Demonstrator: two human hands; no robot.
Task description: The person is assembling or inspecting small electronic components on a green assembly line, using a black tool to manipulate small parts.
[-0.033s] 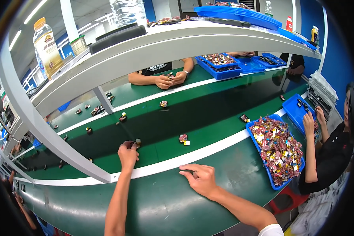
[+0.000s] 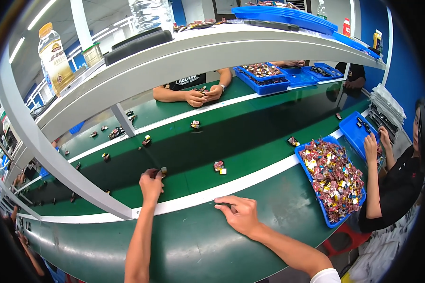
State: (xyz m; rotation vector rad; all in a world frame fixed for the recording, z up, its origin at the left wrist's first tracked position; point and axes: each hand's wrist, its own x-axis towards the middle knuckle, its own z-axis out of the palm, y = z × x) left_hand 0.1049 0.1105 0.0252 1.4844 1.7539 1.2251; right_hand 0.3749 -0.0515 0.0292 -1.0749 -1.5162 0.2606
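My left hand (image 2: pixel 151 186) reaches over the green belt (image 2: pixel 189 184), its fingers closed at a small dark piece with a pale tab (image 2: pixel 163 171). The fingers cover much of that piece. To its right, my right hand (image 2: pixel 238 213) hovers by the white rail (image 2: pixel 259 178), thumb and forefinger drawn together. Anything between those tips is too small to make out. A small reddish packet with white and yellow tabs (image 2: pixel 219 166) lies on the belt between and beyond my hands. Similar pieces (image 2: pixel 195 124) are scattered farther off and to the left.
A blue tray (image 2: pixel 327 219) heaped with small tabbed pieces stands at right. Beside it a co-worker's hands (image 2: pixel 370 146) work over another blue tray (image 2: pixel 352 123). Across the belt, another person's hands (image 2: pixel 204 96) hold pieces. A white shelf (image 2: pixel 212 52) and its slanting post (image 2: pixel 56 146) frame the space.
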